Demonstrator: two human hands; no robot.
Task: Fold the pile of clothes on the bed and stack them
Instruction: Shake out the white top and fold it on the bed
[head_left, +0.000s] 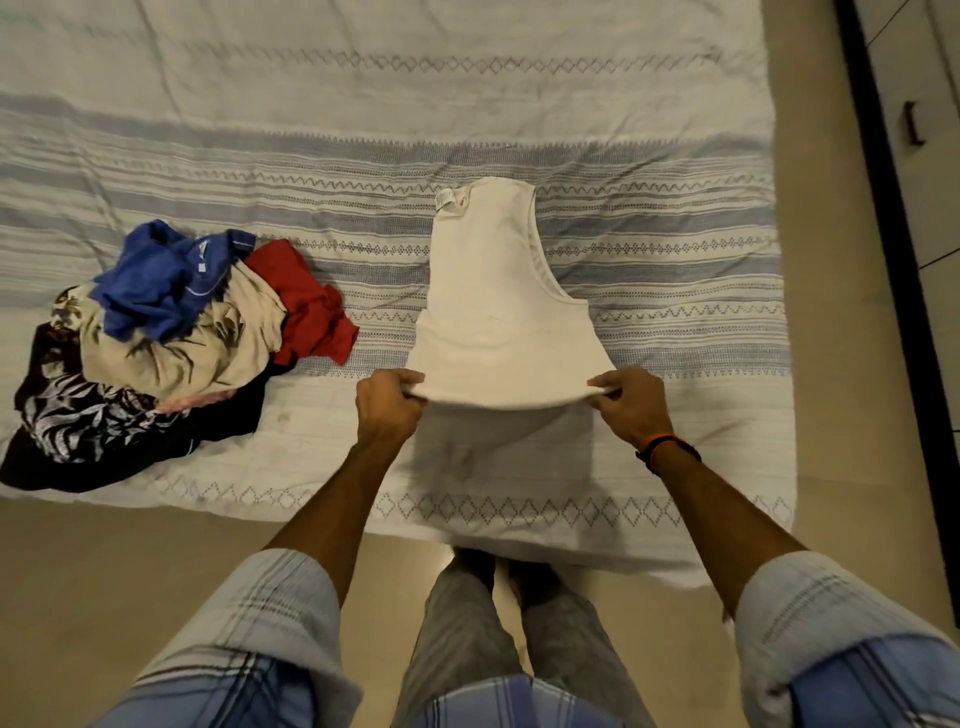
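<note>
White cotton-looking vest, sleeveless, folded in half lengthwise, is the thing in play here. Both hands have it by the hem: the left hand pinches the left corner with its fingers curled round the cloth, and the right hand does the same at the right corner, so the hem is stretched between the two grips and lifted a bit off the bed. Away from the grips the vest runs out across the striped bedsheet and lies flat, neck end furthest from the hands.

There's a small tag sewn in at the neck, far end from the grip, whitish with a touch of red, but the print is too small and blurry to read, so no brand from me.

Off to the left of the left hand, well apart from it, sits the unfolded pile: something blue on top, red at the side nearest the vest, a beige leafy print and a dark floral one underneath. The right wrist has a dark and orange band.
</note>
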